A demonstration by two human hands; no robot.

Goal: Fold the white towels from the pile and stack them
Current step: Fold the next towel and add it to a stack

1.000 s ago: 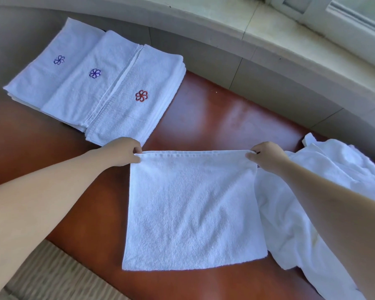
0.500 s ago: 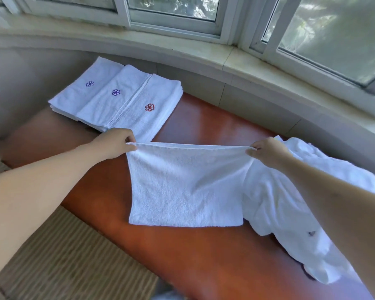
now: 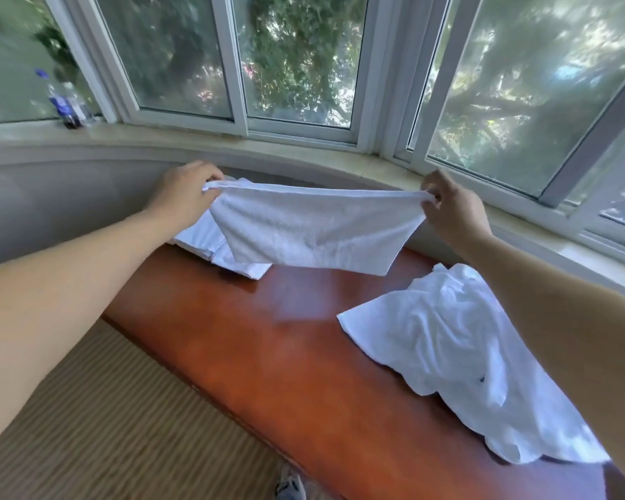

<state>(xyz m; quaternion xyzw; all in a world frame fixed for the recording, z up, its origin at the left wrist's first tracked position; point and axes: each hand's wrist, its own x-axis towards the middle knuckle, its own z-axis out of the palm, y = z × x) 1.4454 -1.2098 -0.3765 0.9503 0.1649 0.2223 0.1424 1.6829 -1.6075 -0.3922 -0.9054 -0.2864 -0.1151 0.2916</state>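
Two bare arms, no sleeves showing

The left hand [image 3: 186, 196] and right hand [image 3: 450, 207] are wearing no gloves, rings or watch, and both forearms are showing bare to the frame edge. A grey shoe [image 3: 291, 487] is peeking in at the bottom, blurred.

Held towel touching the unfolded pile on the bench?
Apart. The head view shows bare bench between the held towel and the unfolded pile.

Both hands [image 3: 186, 196] [image 3: 451, 207] pinching a white towel [image 3: 314, 229] taut above wooden bench [image 3: 285, 341], crumpled pile [image 3: 448, 351] right
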